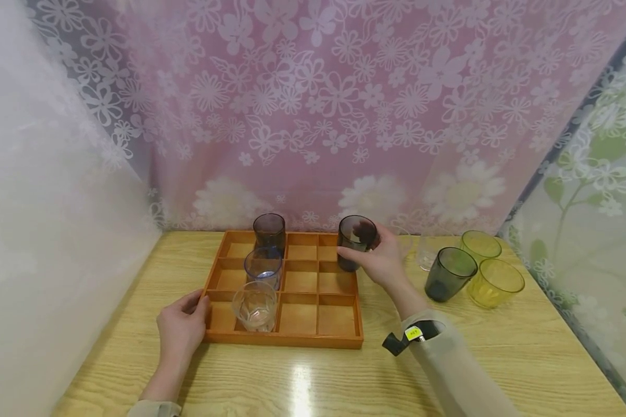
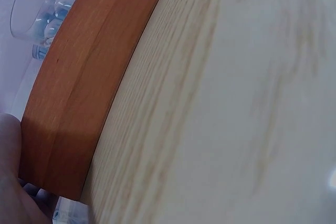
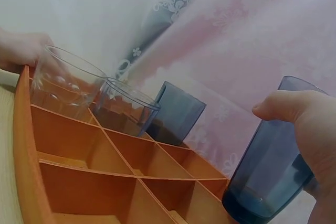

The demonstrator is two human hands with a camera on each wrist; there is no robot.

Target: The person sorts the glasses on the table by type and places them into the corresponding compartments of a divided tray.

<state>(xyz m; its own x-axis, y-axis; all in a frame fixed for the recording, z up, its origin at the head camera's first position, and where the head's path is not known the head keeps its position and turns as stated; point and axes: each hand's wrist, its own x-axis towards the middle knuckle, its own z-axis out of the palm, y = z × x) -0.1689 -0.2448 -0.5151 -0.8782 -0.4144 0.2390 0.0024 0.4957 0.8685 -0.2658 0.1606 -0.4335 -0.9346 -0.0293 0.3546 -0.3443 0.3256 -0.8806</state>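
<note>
Right hand point(image 1: 383, 259): grasps tapered smoky-grey glass tumbler point(image 1: 349, 238), long axis near upright.
Left hand point(image 1: 182, 321): pinches divided orange-brown wooden tray point(image 1: 287, 339) at eight o'clock.
Tumbler: tray's two o'clock, right hand nearer.

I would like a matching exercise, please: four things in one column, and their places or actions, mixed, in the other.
Column 1
1. Left hand
2. Right hand
3. Blue-rimmed glass
4. Nearer yellow glass

Column 2
A. in the tray, behind the clear glass
B. on the table, right of the tray
C. gripping the tray's left side
D. holding a dark glass

Pairs: 1-C, 2-D, 3-A, 4-B
</note>
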